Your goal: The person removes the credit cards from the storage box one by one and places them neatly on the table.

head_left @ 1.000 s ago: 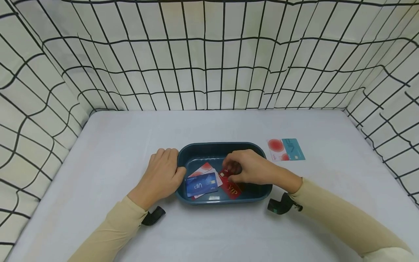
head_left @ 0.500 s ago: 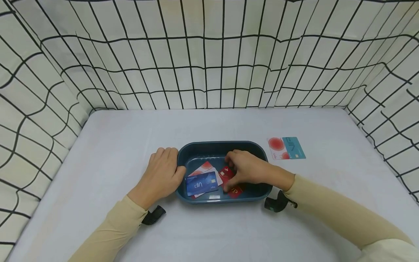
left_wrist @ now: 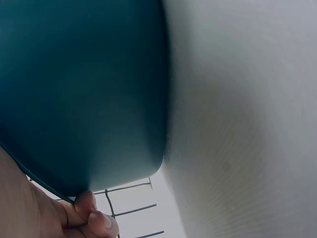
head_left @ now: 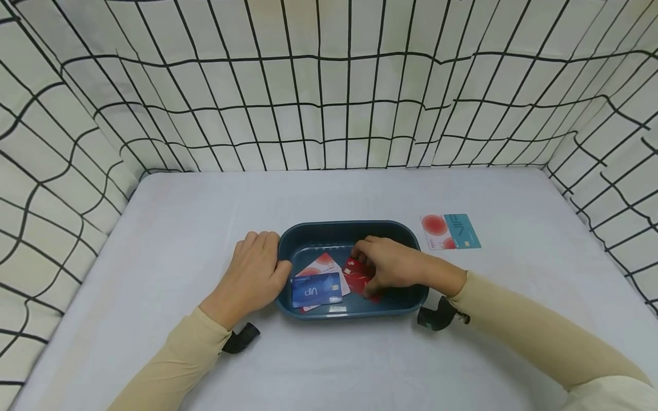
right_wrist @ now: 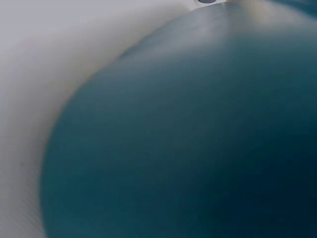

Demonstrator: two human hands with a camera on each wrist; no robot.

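A dark teal plastic tray (head_left: 339, 317) sits mid-table in the head view. My left hand (head_left: 252, 271) grips its left end, thumb over the rim and fingers outside; the left wrist view shows the fingertips (left_wrist: 101, 218) against the outer wall. Inside the tray lies a blue VIP card (head_left: 316, 289) on top of white-and-red cards (head_left: 323, 262). Reaching into the right half, my right hand (head_left: 393, 262) pinches a red card (head_left: 356, 275) between thumb and fingers, partly covering it. The right wrist view holds only the tray's outer wall (right_wrist: 148, 139).
Outside the tray, at its upper right, a teal VIP card (head_left: 462, 231) and a white card with red circles (head_left: 434, 231) lie side by side on the white table (head_left: 205, 200). Black netting (head_left: 334, 105) over white walls borders the back and sides.
My right hand has shifted its fingers on the red cards: the thumb moved down, then right and slightly up. The red lettering below is now covered. The left hand keeps its grip on the tray.
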